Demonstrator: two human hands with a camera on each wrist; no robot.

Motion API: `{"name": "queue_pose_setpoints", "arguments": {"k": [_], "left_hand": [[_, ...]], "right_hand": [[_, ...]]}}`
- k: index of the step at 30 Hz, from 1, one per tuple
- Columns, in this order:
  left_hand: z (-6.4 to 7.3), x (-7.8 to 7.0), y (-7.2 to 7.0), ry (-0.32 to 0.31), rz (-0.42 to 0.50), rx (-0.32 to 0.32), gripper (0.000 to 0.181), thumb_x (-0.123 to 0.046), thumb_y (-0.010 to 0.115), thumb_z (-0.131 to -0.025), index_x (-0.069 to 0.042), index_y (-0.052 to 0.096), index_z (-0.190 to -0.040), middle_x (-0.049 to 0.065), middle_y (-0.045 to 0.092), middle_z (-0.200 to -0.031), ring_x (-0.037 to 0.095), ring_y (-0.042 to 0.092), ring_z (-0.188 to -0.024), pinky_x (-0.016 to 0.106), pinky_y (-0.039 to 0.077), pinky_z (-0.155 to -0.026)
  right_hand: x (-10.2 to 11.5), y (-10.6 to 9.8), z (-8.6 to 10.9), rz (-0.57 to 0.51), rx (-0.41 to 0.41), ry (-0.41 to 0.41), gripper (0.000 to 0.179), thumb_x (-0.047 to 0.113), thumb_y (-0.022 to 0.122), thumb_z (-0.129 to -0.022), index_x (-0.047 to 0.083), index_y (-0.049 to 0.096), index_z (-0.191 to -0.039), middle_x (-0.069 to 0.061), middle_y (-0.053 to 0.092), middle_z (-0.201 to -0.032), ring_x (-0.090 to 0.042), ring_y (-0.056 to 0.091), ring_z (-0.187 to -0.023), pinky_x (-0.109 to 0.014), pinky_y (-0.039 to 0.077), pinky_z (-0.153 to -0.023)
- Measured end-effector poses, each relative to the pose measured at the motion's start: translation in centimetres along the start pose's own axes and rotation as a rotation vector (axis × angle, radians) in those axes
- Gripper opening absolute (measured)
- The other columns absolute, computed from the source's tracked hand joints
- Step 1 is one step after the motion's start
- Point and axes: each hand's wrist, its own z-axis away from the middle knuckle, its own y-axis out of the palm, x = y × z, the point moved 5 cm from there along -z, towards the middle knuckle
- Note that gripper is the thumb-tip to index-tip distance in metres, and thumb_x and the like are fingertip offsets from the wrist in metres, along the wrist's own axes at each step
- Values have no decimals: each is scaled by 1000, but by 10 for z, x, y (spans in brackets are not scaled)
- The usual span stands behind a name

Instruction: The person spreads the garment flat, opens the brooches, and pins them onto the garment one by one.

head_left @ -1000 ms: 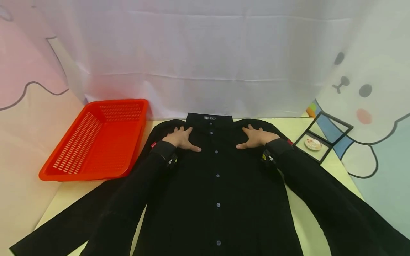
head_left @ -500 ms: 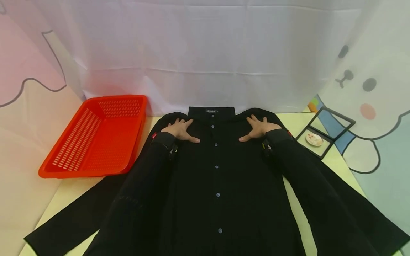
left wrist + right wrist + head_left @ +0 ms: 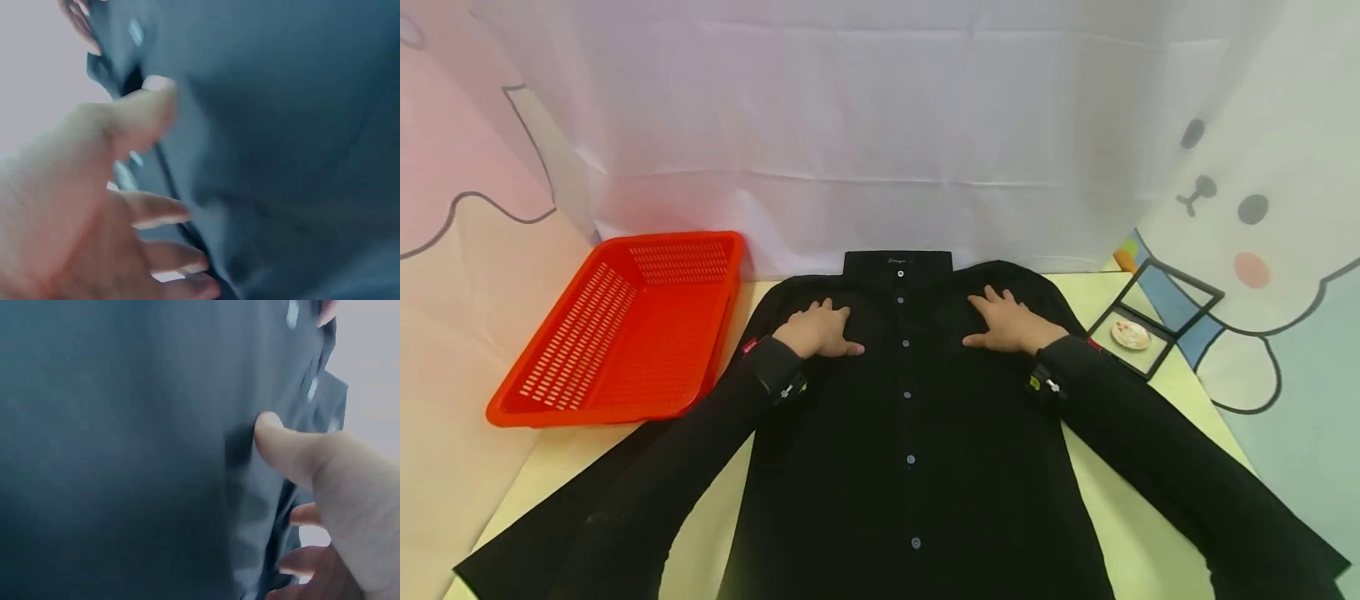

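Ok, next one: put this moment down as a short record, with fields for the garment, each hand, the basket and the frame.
Garment: black shirt, spread out front up, collar at the far end
Left hand: on the upper chest, left of the buttons, fingers spread
Right hand: on the upper chest, right of the buttons, fingers spread
Basket: red basket, left of the shirt's body
Frame: black frame, right, two openings

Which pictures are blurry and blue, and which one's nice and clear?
Head view: clearest, red basket and black button-up shirt fairly crisp; left wrist view: bluish and blurry, the buttons smeared; right wrist view: bluish too, and soft.
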Motion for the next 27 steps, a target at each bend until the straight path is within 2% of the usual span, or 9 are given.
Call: {"name": "queue_pose_setpoints", "arguments": {"k": [3,6,10,12,18,27], "left_hand": [[35,-9,9,6,-2,21,87,-54,67,-96,-8,33,-161,27,19,-168,47,22,-155,65,28,-120],[64,-14,25,17,22,43,88,-52,69,-95,-8,33,-161,29,19,-168,48,23,-154,68,31,-117],[87,-12,49,14,78,78,92,-53,71,-94,-9,29,-163,30,15,-168,50,22,-153,70,31,-116],[92,-9,58,13,111,75,96,-53,73,-92,-10,26,-164,31,12,-168,52,20,-153,73,29,-115],[89,4,71,33,190,52,109,-57,77,-87,-16,16,-166,28,1,-170,54,9,-155,80,20,-113],[82,15,74,86,195,24,116,-63,78,-82,-18,13,-167,28,-2,-170,56,5,-155,83,15,-112]], "right_hand": [[18,7,32,-28,-21,-55,88,45,70,-97,2,28,-161,-33,13,-167,-62,13,-150,-73,22,-118],[29,19,61,-55,-6,-85,88,49,69,-96,3,30,-161,-33,15,-167,-61,14,-150,-73,23,-117],[34,35,91,-83,23,-96,93,55,70,-93,5,31,-161,-33,17,-166,-63,14,-149,-76,21,-116],[32,43,100,-78,36,-78,98,58,73,-90,6,30,-161,-33,16,-166,-64,14,-149,-78,20,-115],[24,57,106,-35,109,-38,115,61,79,-82,7,20,-164,-31,5,-169,-62,5,-151,-80,14,-114],[21,59,102,-40,156,-22,123,61,82,-78,9,13,-166,-28,-4,-170,-61,-2,-152,-81,8,-114]]}}
